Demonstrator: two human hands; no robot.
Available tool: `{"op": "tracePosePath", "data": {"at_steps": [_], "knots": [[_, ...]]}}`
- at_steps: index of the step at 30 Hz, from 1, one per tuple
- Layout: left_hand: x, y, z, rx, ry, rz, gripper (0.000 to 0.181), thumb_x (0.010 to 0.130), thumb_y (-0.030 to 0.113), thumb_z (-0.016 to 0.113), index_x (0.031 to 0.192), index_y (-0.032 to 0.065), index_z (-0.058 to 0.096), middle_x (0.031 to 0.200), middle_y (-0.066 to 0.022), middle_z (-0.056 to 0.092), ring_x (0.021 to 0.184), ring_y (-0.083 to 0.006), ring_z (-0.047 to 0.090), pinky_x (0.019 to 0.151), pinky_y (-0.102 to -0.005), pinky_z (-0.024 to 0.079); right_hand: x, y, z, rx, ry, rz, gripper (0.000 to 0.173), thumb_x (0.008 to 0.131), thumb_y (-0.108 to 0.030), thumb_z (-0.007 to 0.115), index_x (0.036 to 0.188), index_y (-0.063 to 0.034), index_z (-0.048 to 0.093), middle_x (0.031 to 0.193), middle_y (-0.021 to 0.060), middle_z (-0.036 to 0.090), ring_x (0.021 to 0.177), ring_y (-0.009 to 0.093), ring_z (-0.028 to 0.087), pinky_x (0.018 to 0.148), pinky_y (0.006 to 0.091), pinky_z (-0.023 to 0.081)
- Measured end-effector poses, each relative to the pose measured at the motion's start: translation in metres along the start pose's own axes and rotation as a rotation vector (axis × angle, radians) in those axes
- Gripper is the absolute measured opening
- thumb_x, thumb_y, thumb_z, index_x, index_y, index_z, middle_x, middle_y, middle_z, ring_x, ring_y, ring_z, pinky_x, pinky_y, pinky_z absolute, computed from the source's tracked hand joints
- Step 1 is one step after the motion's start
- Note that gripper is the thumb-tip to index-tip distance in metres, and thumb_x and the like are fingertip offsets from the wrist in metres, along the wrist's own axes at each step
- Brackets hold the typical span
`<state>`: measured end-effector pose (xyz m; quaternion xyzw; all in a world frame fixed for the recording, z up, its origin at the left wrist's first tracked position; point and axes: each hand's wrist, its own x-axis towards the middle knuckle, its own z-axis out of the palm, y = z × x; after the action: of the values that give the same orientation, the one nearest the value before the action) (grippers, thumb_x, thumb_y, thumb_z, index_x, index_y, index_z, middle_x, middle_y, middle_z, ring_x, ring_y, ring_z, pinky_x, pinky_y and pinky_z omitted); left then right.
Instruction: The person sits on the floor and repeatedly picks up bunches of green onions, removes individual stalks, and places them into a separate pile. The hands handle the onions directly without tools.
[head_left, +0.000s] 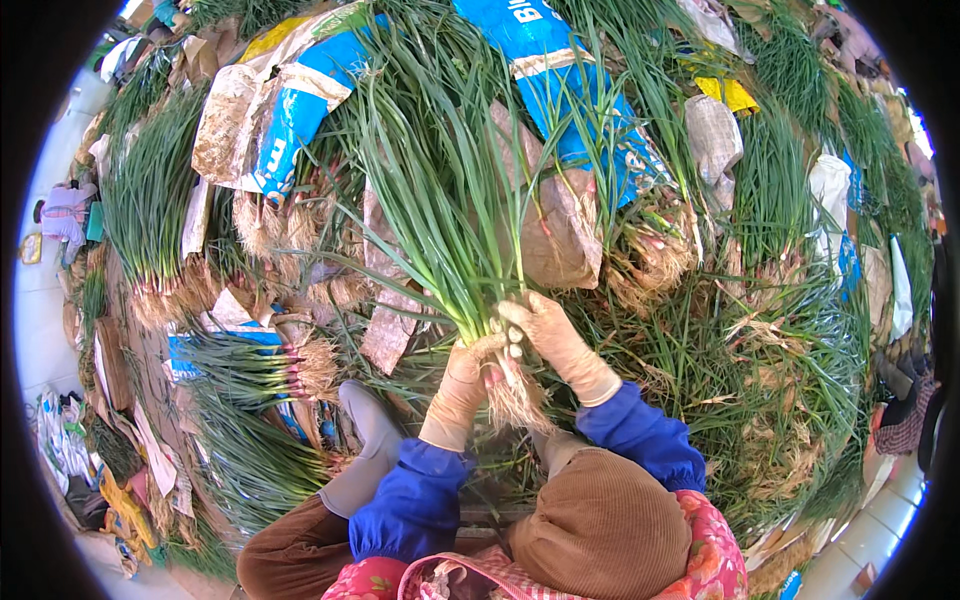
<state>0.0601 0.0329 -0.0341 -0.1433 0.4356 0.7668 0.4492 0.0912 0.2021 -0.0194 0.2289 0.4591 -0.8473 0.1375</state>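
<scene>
My left hand (459, 390), in a tan glove, grips a bunch of green onions (439, 255) just above their roots. The pale bulbs and stringy roots (517, 397) hang below my fingers, while the long leaves fan out away from me. At the right side of the bunch, my right hand (551, 330), gloved alike, pinches a green stalk (519, 259) between thumb and fingers. The two hands are close together above my lap. Part of the bunch is hidden behind my fingers.
Loose leaves and trimmings (712, 382) cover the ground at right. Bundled onions (262, 367) lie at left beside my grey boot (371, 420). Ahead are blue-and-white sacks (555, 97), a brown sheet (562, 232) and more onions (652, 255). Another person (67, 214) is at far left.
</scene>
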Motion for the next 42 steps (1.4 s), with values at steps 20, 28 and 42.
{"op": "tracePosePath", "data": {"at_steps": [20,28,42], "knots": [[-0.026,0.015,-0.001,0.398,0.252,-0.113,0.016,0.083,0.018,0.071,0.080,0.0027,0.067,0.056,-0.0049,0.062,0.034,-0.0088,0.048,0.031,-0.0191,0.034,0.002,0.066,-0.007,-0.524,0.339,-0.140,0.032,0.095,-0.032,0.054,0.102,-0.0010,0.060,0.091,0.0270,0.063,0.086,0.043,0.062,0.075,0.0421,0.050],[-0.048,0.076,-0.029,0.053,0.161,0.145,0.023,0.082,0.014,0.060,0.096,-0.0036,0.060,0.062,-0.0090,0.062,0.048,-0.0187,0.061,0.054,-0.0351,0.062,-0.009,-0.016,-0.066,-1.656,-0.129,-0.061,0.031,0.095,-0.035,0.049,0.091,-0.0073,0.063,0.086,0.0135,0.068,0.086,0.035,0.065,0.070,0.0420,0.053],[0.001,0.052,0.012,0.031,0.035,0.096,0.032,0.079,0.005,0.061,0.110,-0.0016,0.055,0.084,-0.0148,0.066,0.057,-0.0248,0.066,0.049,-0.0300,0.058,0.106,-0.090,-0.115,-1.597,0.789,-0.296,0.038,0.084,-0.041,0.062,0.091,-0.0053,0.069,0.092,0.0167,0.070,0.084,0.035,0.069,0.075,0.0452,0.054]]}}
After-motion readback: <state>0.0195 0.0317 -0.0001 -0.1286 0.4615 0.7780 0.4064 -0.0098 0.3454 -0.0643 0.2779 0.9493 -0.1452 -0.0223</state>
